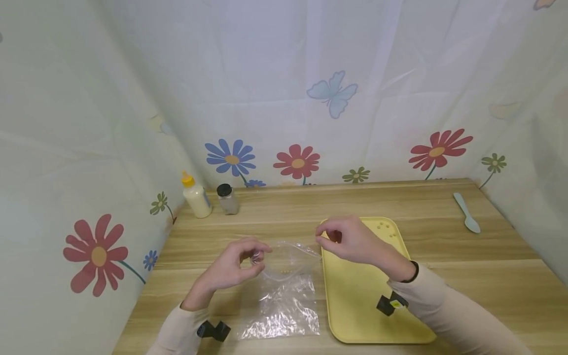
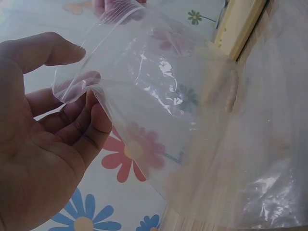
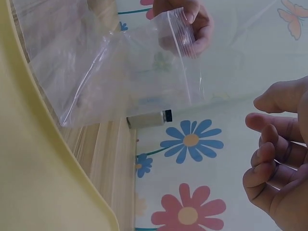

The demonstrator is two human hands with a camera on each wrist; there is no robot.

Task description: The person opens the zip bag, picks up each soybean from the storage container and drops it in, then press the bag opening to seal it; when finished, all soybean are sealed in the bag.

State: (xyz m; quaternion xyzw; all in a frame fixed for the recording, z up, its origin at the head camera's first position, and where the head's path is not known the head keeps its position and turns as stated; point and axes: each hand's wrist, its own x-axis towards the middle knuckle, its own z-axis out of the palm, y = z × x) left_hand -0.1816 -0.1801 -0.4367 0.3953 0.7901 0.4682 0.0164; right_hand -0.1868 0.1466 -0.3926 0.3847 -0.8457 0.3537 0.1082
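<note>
The left hand [image 1: 235,264] curls its fingers around a mouth corner of a clear zip bag [image 1: 288,310]; the right hand [image 1: 352,239], thumb and fingertips slightly apart, is above the tray's edge. The bag lies left of the yellow tray [image 1: 364,301], mouth raised at the far end, long axis running toward the person. Yellow beads [image 1: 284,271] show inside. The bottle [image 1: 196,199] bears a blue label [image 1: 207,199], its writing too small to read.

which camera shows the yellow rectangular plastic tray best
The head view: most of the yellow rectangular plastic tray shows, though the right hand covers some. Left wrist shows only an edge; right wrist, one curved part.
</note>
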